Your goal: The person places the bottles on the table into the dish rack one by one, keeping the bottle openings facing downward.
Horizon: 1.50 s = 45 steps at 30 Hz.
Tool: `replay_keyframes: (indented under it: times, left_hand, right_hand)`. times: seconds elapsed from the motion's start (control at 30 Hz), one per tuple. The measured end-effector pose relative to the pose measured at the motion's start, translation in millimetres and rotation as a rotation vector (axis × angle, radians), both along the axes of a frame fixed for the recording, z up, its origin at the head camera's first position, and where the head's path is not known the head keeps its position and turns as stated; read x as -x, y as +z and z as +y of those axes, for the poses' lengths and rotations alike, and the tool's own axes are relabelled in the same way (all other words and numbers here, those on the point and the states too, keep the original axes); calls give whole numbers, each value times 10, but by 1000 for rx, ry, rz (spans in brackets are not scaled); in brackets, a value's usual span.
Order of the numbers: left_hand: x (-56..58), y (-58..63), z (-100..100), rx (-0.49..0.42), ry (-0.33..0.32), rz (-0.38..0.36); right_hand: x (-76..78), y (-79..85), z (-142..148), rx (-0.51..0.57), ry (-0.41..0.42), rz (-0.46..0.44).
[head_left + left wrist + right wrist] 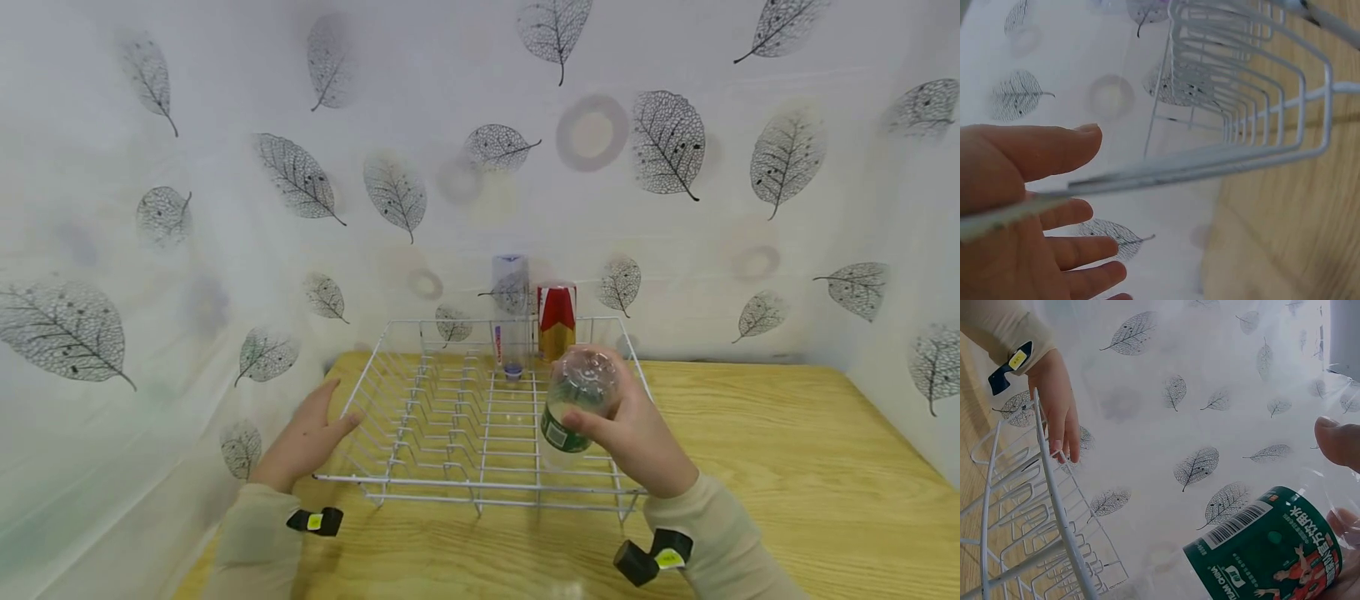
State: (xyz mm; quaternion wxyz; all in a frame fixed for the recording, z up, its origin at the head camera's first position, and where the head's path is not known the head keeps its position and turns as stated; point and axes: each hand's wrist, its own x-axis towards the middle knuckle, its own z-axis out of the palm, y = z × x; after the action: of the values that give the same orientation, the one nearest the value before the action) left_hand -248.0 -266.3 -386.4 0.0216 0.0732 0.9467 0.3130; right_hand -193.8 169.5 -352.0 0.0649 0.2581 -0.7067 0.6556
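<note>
My right hand [637,429] grips a clear plastic water bottle [567,425] with a green label, its ridged base turned up toward the head camera. The bottle is over the right part of a white wire dish rack [450,482]. In the right wrist view the green label [1266,550] shows a barcode and white print. At the rack's left side is my left hand [307,437], fingers straight. In the left wrist view the rack's rim [1197,174] passes between the thumb and fingers of the left hand [1035,231].
At the rack's back stand a clear bottle [510,333], blue cap down, and a red and gold can [557,325]. The rack sits on a wood-grain table [780,467]. A leaf-patterned curtain [712,250] hangs behind and on both sides.
</note>
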Motion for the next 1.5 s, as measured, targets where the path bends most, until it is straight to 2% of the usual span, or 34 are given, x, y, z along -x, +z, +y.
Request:
replay_keyframes:
  times: [0.2, 0.33, 0.5, 0.7, 0.77, 0.97, 1.2, 1.5]
  left_hand:
    - [0, -59, -80, -129, -12, -132]
    - [16, -77, -86, -219, -39, -151]
    - [50, -140, -91, -317, -90, -124]
    - [92, -272, -109, -554, -159, -181]
    - [100, -301, -114, -606, -175, -198]
    - [107, -311, -128, -636, -194, -199]
    - [84, -320, -149, -639, -175, -194]
    - [102, -302, -107, -624, -176, -196]
  right_hand:
    - [3, -7, -12, -1, 3, 4]
    - [-2, -2, -9, -9, -7, -4]
    - [7, -5, -18, -10, -6, 10]
    - [16, -18, -26, -14, -7, 32]
    - [16, -26, -22, -19, -11, 31]
    - [17, -27, -27, -18, -21, 32]
    - [28, -9, -33, -35, 2, 45]
    - [-13, 107, 121, -57, -71, 14]
